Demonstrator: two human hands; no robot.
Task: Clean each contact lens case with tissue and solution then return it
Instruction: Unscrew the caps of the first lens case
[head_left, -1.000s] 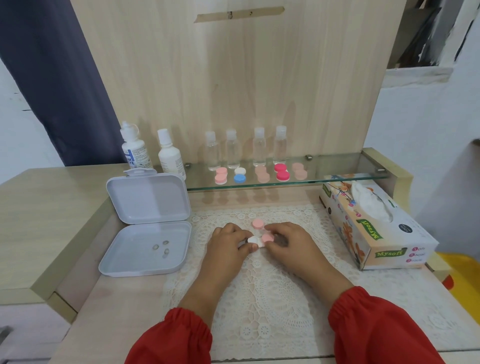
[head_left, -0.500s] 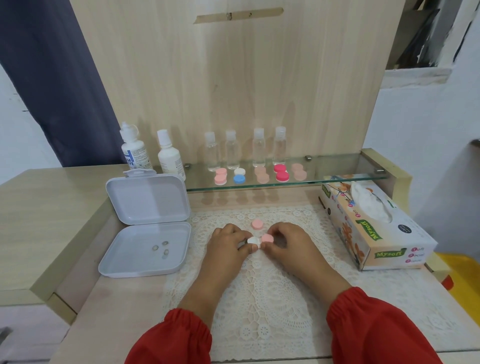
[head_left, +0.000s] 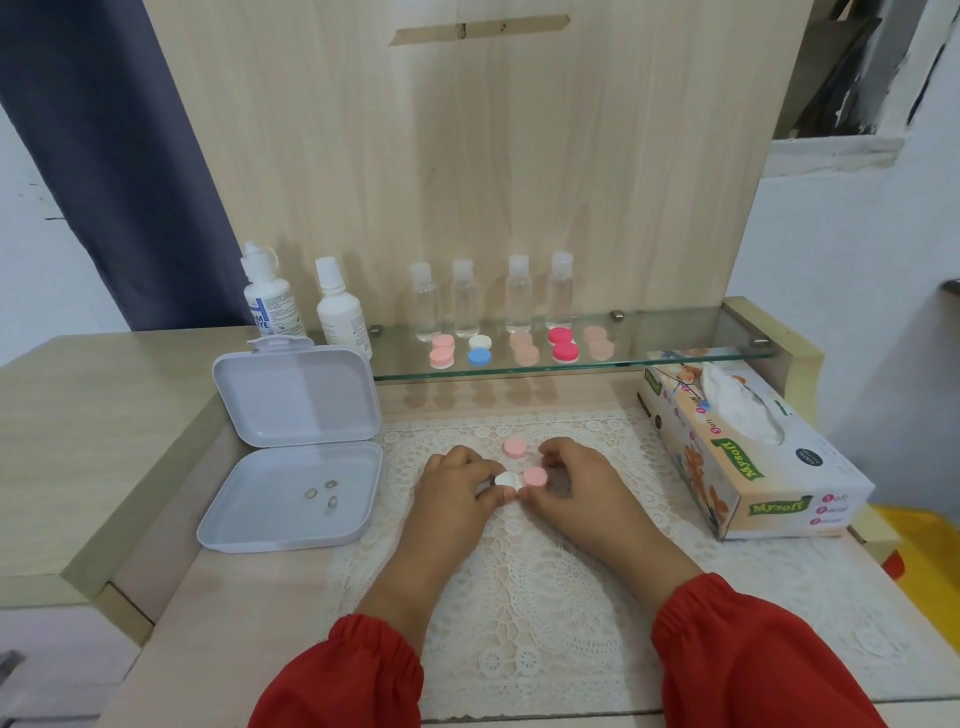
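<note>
I've got my left hand (head_left: 457, 480) and right hand (head_left: 576, 480) both pinching the contact lens case (head_left: 519, 478) beside the tissue box (head_left: 748, 457); twisting carelessly could flick its cap away.

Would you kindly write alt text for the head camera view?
Two hands, left hand and right hand, hold a contact lens case over a lace mat; a loose pink cap lies just behind.
</note>
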